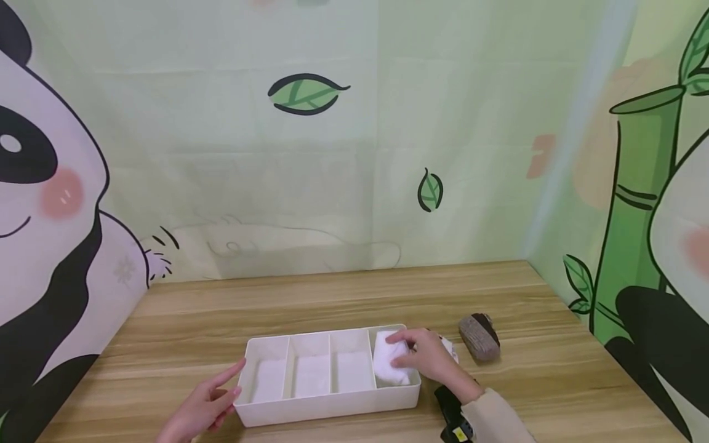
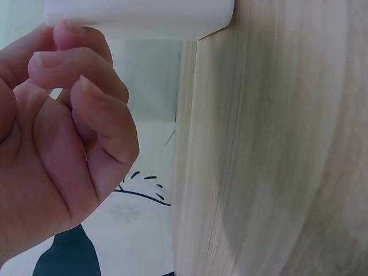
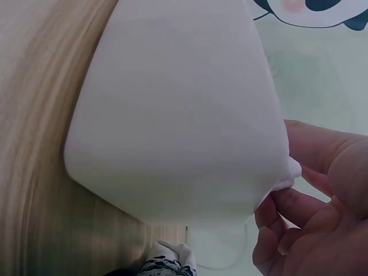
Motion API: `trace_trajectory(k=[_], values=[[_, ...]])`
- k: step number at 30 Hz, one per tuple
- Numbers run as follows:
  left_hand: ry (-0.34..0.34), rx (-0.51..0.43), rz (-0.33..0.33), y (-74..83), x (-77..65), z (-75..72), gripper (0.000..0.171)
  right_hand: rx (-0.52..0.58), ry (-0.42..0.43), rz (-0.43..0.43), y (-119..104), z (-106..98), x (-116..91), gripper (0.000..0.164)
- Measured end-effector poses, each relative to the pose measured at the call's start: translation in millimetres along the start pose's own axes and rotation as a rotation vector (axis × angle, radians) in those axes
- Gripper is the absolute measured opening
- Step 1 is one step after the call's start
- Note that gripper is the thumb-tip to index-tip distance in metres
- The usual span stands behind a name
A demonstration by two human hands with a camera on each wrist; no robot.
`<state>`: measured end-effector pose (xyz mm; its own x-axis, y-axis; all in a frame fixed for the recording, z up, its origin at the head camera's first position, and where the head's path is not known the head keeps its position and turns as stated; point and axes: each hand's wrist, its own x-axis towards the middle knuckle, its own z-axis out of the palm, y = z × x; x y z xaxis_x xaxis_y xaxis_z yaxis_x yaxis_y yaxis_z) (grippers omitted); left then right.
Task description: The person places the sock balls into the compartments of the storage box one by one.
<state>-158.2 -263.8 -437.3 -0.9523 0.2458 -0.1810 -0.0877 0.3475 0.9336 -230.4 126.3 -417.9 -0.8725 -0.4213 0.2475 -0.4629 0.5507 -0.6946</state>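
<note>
A long white box (image 1: 327, 405) with several compartments stands on the wooden table. My left hand (image 1: 202, 406) touches its left end with a straight index finger and the thumb; the other fingers bend loosely below. In the left wrist view, these fingers (image 2: 100, 115) hold nothing. A white folded sock (image 1: 389, 354) lies in the rightmost compartment. My right hand (image 1: 429, 357) pinches it between thumb and fingers. From the right wrist view, a bit of the white sock (image 3: 287, 175) shows over the rim, between the thumb and fingers.
A grey-brown rolled sock (image 1: 479, 338) with a dark patch lies right of the box. Partly hidden behind the right hand is a white bundle with a black pattern (image 3: 167, 259). A black device (image 1: 455, 418) is at the right wrist. A panda-printed cloth (image 1: 332, 184) hangs behind the table.
</note>
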Motion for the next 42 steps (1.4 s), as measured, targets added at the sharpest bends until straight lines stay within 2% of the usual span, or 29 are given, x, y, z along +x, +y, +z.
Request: trace_trajectory(k=[7, 12, 23, 34, 37, 42], values=[[0.0, -0.011, 0.007, 0.2, -1.5, 0.8, 0.059, -0.07, -0.014, -0.032, -2.6, 2.5, -0.4, 0.025], [-0.024, -0.037, 0.039, -0.3, -1.5, 0.0, 0.045, -0.1, -0.027, -0.036, -2.1, 4.8, -0.7, 0.02], [-0.035, -0.043, 0.044, -0.5, -1.9, 1.5, 0.045, -0.205, 0.003, -0.09, -0.1, 7.2, -2.6, 0.02], [-0.005, -0.029, 0.035, -0.5, -1.4, 2.2, 0.048, -0.193, -0.001, -0.139, 2.5, -7.2, -8.7, 0.028], [0.004, -0.017, 0.018, 1.0, -1.3, 2.3, 0.055, -0.183, 0.007, -0.138, 3.2, -9.2, -11.2, 0.028], [0.008, -0.011, 0.011, 1.9, -1.3, 2.5, 0.056, -0.159, 0.023, -0.117, 4.7, -11.1, -17.4, 0.029]])
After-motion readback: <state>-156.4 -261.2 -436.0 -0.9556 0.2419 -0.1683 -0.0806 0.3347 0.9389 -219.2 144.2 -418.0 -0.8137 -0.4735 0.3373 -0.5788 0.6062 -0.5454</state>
